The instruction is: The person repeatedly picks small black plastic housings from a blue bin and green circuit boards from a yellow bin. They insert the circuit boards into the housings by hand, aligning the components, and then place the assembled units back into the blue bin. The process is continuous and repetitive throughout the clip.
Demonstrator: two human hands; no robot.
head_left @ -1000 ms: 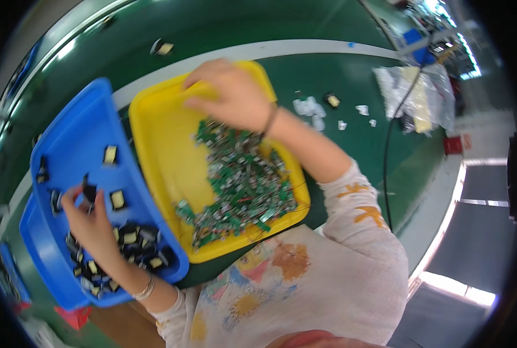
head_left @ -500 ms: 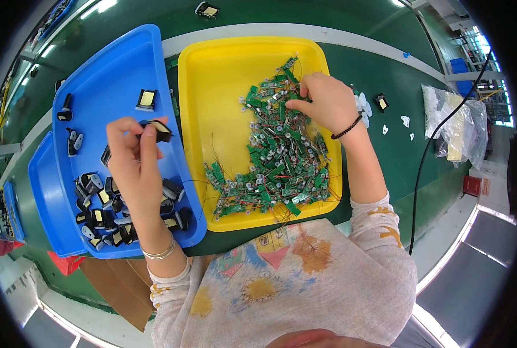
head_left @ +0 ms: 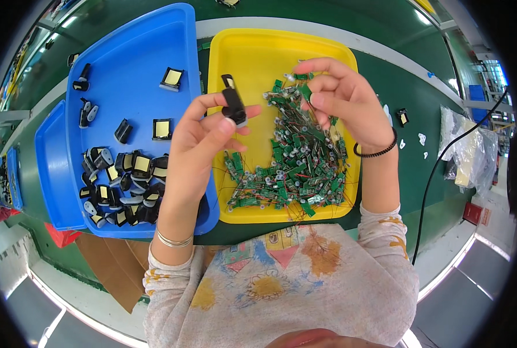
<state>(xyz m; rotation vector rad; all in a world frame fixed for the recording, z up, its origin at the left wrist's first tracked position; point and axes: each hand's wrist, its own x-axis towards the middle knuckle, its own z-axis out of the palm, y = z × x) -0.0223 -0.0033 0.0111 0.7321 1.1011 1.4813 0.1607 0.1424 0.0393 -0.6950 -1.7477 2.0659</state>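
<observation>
My left hand (head_left: 196, 139) is closed on a small black plastic housing (head_left: 233, 100) with a grey end, gripped between thumb and fingers above the left side of the yellow tray (head_left: 235, 52). Over that tray's right part, my right hand (head_left: 357, 110) pinches a small green circuit board (head_left: 306, 91) between thumb and fingers. Beneath it lies a heap of similar circuit boards (head_left: 296, 168) with thin wires and small round metal parts. To the left, the blue tray (head_left: 134, 55) holds several black housings (head_left: 141, 165) with pale yellow pads, mostly piled near its front.
A second blue tray (head_left: 53, 174) sits partly under the first. On the green table (head_left: 421, 107) at right are small white pieces (head_left: 422, 139), a black housing (head_left: 403, 117) and clear plastic bags (head_left: 467, 145). A black cable (head_left: 429, 200) hangs down along the right side.
My left hand has moved right with the black housing, from the blue tray to over the yellow one, turning it upright. The right hand has lifted a circuit board off the heap.
</observation>
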